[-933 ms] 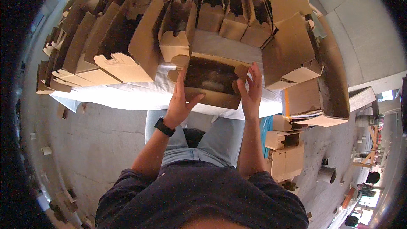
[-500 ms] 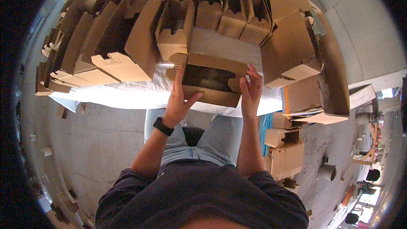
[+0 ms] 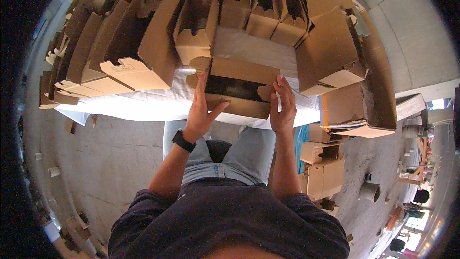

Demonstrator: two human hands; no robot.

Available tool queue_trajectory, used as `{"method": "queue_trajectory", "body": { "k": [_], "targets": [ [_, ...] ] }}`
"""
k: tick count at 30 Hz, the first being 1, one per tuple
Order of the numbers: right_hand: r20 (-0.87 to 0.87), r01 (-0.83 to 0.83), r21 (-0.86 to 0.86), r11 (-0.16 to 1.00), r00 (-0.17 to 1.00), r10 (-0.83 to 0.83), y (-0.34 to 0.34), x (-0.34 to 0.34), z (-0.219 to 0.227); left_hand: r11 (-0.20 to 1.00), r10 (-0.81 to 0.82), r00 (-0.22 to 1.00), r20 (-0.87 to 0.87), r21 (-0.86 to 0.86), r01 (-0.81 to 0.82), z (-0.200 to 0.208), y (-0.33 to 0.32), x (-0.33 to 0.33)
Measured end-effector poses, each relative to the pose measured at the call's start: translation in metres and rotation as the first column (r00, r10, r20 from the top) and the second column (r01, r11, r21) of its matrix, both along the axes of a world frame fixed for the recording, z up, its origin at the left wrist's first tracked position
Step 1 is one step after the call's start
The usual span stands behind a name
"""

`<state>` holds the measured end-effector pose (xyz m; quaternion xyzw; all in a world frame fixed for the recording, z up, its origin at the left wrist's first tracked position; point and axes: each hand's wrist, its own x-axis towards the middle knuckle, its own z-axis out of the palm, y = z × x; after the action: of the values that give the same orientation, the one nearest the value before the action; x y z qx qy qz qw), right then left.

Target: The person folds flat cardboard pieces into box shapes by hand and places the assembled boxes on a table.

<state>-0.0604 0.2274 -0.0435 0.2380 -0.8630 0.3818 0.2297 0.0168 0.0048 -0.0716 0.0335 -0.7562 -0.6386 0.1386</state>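
A small open-topped cardboard box lies on the white cloth in front of me, its dark inside facing up. My left hand grips its left end, with the thumb lying along the near wall and the fingers up the side by a notched end flap. At the opposite end my right hand holds the box, its fingers close together against the edge. A curved flap at that end bends inward over the opening. The undersides of my fingers are hidden.
Cardboard boxes crowd the left of the cloth-covered table. More boxes line its back. Larger boxes stand to the right. Below on the right are stacked cartons, and a grey cylinder is on the floor.
The box's far wall shows more of its face and the opening looks narrower. My right hand has shifted slightly, its fingers closer together; my left hand stays nearly in place.
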Motion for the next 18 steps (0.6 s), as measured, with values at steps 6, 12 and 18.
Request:
{"method": "queue_trajectory", "body": {
  "k": [6, 12, 18],
  "targets": [
    [0.020, 0.012, 0.041, 0.999, 1.000, -0.013, -0.004, 0.007, 0.004, 0.975, 0.036, 0.997, -0.072, -0.215, -0.051, 0.000, -0.003, 0.002],
    [0.127, 0.046, 0.038, 0.998, 0.991, -0.051, -0.006, 0.015, 0.000, 0.916, 0.038, 0.987, -0.157, -0.390, -0.098, 0.004, -0.004, 0.001],
    [0.138, 0.024, 0.107, 0.994, 0.990, -0.038, -0.002, 0.010, 0.005, 0.888, 0.027, 0.992, -0.126, -0.452, -0.081, 0.009, -0.008, 0.003]
  ]
}}
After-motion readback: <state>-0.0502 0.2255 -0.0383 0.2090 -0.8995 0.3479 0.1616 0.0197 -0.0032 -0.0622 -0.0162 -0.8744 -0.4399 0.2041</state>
